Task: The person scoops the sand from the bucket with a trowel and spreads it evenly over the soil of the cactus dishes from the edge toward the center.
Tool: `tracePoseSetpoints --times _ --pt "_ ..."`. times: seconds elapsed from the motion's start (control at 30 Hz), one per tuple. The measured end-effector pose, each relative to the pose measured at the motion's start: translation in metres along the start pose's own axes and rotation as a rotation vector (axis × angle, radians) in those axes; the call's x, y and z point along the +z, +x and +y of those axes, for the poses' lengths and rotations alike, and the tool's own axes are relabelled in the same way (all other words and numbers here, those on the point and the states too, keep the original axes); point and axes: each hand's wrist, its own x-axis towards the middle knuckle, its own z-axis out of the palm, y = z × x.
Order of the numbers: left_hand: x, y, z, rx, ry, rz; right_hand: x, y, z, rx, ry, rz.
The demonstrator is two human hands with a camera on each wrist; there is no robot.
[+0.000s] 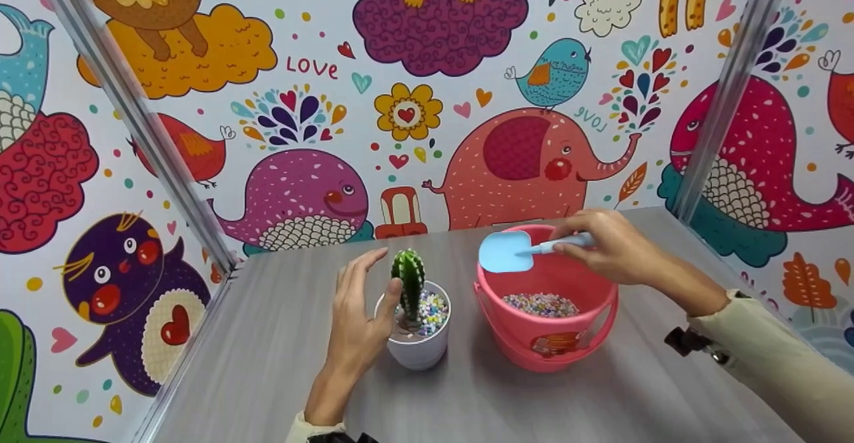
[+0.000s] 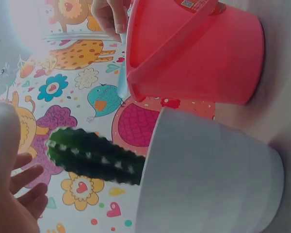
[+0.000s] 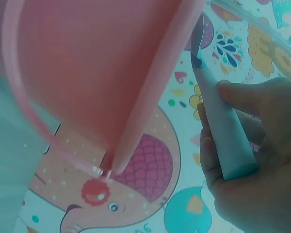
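In the head view my right hand (image 1: 617, 249) grips the handle of a light blue toy shovel (image 1: 506, 252) over the rim of a pink bucket (image 1: 497, 309). The shovel's blade looks bare and hangs at the bucket's left side. Small multicoloured beads (image 1: 540, 304) lie at the bottom of the bucket. My left hand (image 1: 357, 316) is beside a white pot (image 1: 417, 353), fingers extended and thumb apart, around the left of a green cactus (image 1: 409, 283). The cactus stands upright in the pot, with colourful beads (image 1: 435, 313) mostly on its right side.
Pot and bucket stand side by side on a grey table (image 1: 267, 363). Behind it rises a wall (image 1: 413, 49) printed with cartoon animals, with metal posts (image 1: 133, 116) at the corners. The bucket's handle (image 1: 604, 329) hangs down over its front.
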Motion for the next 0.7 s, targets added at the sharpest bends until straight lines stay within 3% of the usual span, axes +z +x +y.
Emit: tracePoseSetpoints --times 0.17,0.33,0.7 --pt "0.003 0.0 0.014 0.127 -0.01 0.043 -0.006 -0.006 0.01 0.029 -0.008 -0.008" --pt "0.011 0.0 0.029 0.195 -0.038 0.017 -0.008 -0.009 0.016 0.022 -0.05 -0.018" --pt "0.039 -0.005 0.048 0.142 -0.08 -0.153 -0.003 -0.011 0.031 0.08 -0.073 -0.064"
